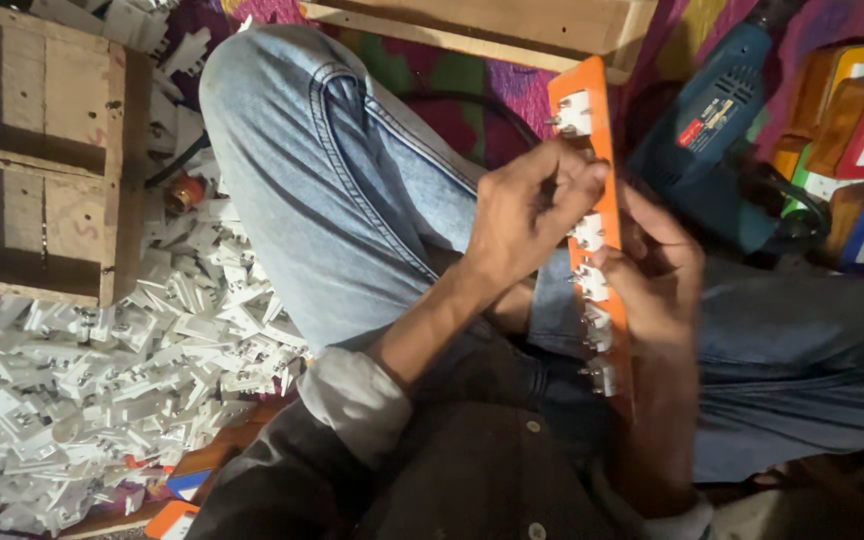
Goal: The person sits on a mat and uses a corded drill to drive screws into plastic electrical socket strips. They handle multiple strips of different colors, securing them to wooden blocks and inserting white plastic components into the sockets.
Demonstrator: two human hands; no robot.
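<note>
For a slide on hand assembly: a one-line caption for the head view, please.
Left hand and right hand grip an orange strip of white sockets over the lap.

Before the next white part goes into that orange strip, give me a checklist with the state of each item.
1. Orange strip held steady: ok, the right hand grips it from behind and it rests over the lap.
2. Left hand at the strip: ok, its fingers press on the strip's front edge near the upper end.
3. White parts already fitted: ok, a row of them sits along the strip.
4. Part pinched in the left fingers: cannot tell, the fingers hide it.
5. Spare white parts in reach: ok, a large pile lies on the left.
6. Blue drill out of the way: ok, it lies beyond the strip, untouched.
</note>
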